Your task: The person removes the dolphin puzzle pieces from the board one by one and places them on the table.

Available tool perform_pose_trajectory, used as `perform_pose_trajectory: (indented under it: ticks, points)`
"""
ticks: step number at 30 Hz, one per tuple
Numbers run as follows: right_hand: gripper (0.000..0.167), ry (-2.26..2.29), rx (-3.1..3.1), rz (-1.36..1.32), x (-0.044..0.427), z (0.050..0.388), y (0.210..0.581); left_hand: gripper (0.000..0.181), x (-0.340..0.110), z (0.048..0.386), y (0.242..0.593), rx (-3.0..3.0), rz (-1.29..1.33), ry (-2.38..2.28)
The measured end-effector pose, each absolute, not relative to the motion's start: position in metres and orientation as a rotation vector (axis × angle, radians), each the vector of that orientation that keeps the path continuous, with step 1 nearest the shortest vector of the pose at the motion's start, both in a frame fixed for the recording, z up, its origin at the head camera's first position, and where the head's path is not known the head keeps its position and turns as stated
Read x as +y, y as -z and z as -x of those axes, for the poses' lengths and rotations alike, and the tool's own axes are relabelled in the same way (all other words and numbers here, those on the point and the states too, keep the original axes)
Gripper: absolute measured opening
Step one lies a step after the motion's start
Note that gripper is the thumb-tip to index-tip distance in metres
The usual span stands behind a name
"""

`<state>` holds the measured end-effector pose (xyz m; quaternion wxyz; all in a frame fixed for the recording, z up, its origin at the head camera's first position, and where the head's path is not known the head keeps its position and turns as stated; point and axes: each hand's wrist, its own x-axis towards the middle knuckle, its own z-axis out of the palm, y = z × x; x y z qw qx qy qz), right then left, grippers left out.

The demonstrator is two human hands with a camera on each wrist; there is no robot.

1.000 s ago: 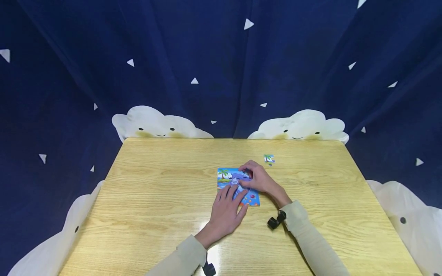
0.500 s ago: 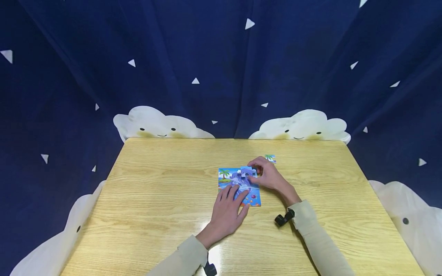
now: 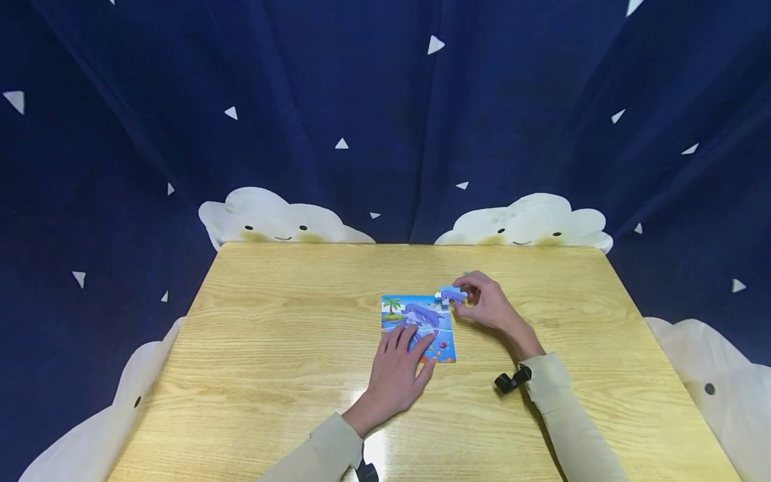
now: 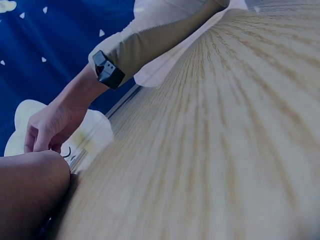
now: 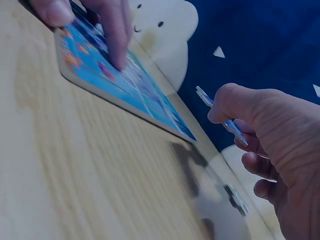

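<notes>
Your left hand [image 3: 393,376] rests on the lower left part of the dolphin puzzle [image 3: 427,318], just right of the middle of the head view, its fingers spread and fairly straight. Your right hand [image 3: 496,304], to the upper right of it, pinches a puzzle piece [image 3: 450,294] between thumb and fingertips (the piece shows part of a dolphin). In the head view the piece overlaps the puzzle's upper right corner; the right wrist view shows it tilted and raised above the wooden table [image 3: 271,348]. At the lower right of that wrist view, a second piece [image 5: 236,200] lies on the table, mostly hidden by your right hand in the head view. Dark blue curtain [image 3: 385,87] fills the top of the head view.
</notes>
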<state>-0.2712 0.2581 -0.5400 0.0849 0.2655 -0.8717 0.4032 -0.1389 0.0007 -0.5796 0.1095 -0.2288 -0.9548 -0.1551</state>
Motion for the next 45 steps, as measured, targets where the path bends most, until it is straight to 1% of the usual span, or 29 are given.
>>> perform_pose_trajectory:
  ticks: [6,11,27,31,37,45]
  points:
    - [0.041,-1.226,-2.624,-0.642,0.278,0.271,0.537,0.050,0.001,0.136,0.580,-2.796,0.681,0.449]
    - [0.042,-1.214,-2.651,-0.567,0.291,0.275,0.537,0.049,-0.001,0.136,0.581,-2.765,0.680,0.447]
    - [0.041,-1.161,-2.730,-0.310,0.352,0.299,0.557,0.047,0.003,0.135,0.581,-2.740,0.667,0.463]
    - [0.040,-1.139,-2.776,-0.284,0.358,0.304,0.558,0.047,0.004,0.136,0.581,-2.735,0.673,0.468]
    - [0.040,-1.115,-2.848,-0.320,0.362,0.312,0.552,0.047,0.004,0.137,0.580,-2.736,0.674,0.484]
    - [0.042,-1.248,-2.882,-0.316,0.365,0.314,0.549,0.047,0.002,0.138,0.581,-2.703,0.680,0.495]
